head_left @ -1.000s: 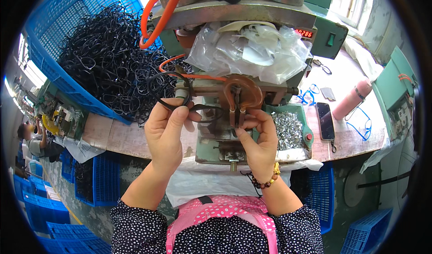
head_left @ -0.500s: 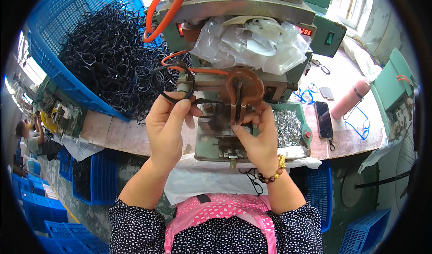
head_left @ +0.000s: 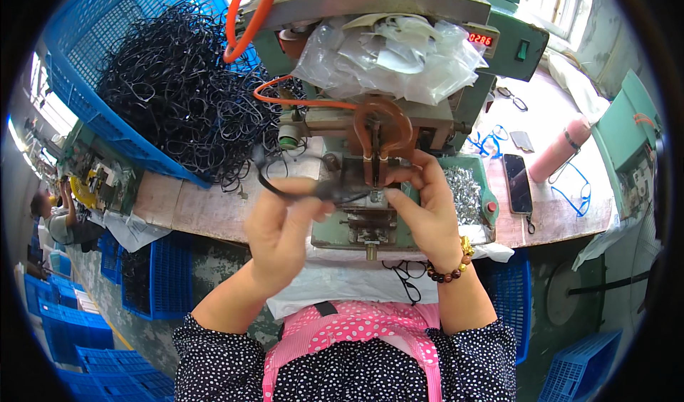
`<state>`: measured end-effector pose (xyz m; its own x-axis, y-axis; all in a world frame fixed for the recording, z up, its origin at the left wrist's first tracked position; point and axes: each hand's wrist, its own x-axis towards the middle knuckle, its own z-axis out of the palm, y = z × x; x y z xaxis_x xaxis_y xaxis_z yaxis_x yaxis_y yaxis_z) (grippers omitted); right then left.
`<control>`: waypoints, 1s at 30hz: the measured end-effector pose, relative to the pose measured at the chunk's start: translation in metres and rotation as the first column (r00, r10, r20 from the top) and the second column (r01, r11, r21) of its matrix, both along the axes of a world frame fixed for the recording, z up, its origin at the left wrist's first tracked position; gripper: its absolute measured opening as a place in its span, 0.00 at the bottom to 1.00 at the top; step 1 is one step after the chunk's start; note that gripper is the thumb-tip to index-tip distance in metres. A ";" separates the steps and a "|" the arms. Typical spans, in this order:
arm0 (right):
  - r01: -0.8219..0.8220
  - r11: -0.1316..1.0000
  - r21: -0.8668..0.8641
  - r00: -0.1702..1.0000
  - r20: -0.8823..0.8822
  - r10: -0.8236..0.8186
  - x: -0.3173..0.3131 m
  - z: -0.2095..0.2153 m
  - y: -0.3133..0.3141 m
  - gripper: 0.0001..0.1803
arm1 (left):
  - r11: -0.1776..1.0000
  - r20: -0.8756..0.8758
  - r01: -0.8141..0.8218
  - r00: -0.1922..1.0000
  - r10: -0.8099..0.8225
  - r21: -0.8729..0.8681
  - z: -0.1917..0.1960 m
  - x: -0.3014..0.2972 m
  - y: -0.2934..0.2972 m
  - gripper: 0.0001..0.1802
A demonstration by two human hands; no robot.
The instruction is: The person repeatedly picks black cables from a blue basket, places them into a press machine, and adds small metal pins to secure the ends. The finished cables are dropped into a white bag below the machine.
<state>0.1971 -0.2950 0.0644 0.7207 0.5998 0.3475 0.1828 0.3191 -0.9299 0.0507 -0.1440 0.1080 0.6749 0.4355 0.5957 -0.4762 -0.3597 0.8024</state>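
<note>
My left hand [head_left: 279, 227], smeared by motion, pinches a black eyeglass frame [head_left: 266, 180]. Part of that frame reaches right, toward the metal fixture [head_left: 374, 220] on the green machine's bed. Above the fixture hangs a copper-coloured looped coil [head_left: 360, 145], its ends pointing down. My right hand [head_left: 434, 220] is at the right of the coil ends, thumb and fingers drawn together beside the fixture. Whatever lies between those fingertips is too small to make out. Crumpled clear plastic [head_left: 388, 60] covers the machine's front above both hands.
A blue crate [head_left: 117, 128] at the left holds tangled black eyeglass frames [head_left: 178, 92]. On the right are a green tray [head_left: 486, 188] of small metal pieces, a phone [head_left: 517, 185], a pink bottle [head_left: 561, 149] and blue eyeglass frames [head_left: 576, 197]. Black glasses [head_left: 407, 282] lie on white cloth below.
My left hand has moved right and slightly down with the eyeglass frame, closer to the fixture. My right hand remains beside the coil ends. The view has shifted a little.
</note>
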 end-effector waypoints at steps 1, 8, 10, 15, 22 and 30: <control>0.042 0.999 -0.033 0.999 0.030 -0.041 0.001 -0.001 -0.002 0.28 | 0.999 -0.065 0.000 0.998 0.003 0.051 -0.003 0.002 -0.002 0.07; 0.086 0.996 0.024 0.991 -0.106 -0.083 0.009 -0.008 -0.018 0.14 | 0.978 -0.193 0.079 0.980 -0.042 0.192 -0.014 0.028 -0.008 0.09; 0.117 0.991 0.067 0.987 -0.115 -0.108 0.013 -0.007 -0.023 0.14 | 0.987 -0.235 0.079 0.971 -0.044 0.143 -0.014 0.032 -0.007 0.08; 0.359 0.930 0.074 0.932 0.028 -0.362 0.020 -0.016 -0.049 0.16 | 0.950 -0.199 0.018 0.979 0.047 0.310 -0.019 0.033 -0.008 0.10; 0.653 0.722 -0.227 0.748 0.049 -0.661 0.045 -0.072 -0.088 0.12 | 0.921 -0.148 0.003 0.987 0.059 0.388 -0.022 0.033 -0.007 0.11; 0.742 0.590 -0.319 0.522 0.826 -0.210 0.033 -0.080 -0.081 0.09 | 0.946 -0.165 0.018 0.986 0.037 0.323 -0.016 0.038 -0.011 0.11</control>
<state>0.2302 -0.3760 -0.0161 0.6750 0.4736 0.5658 0.7236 -0.5747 -0.3822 0.0890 -0.1546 0.0921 0.7735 0.2459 0.5841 -0.3406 -0.6159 0.7104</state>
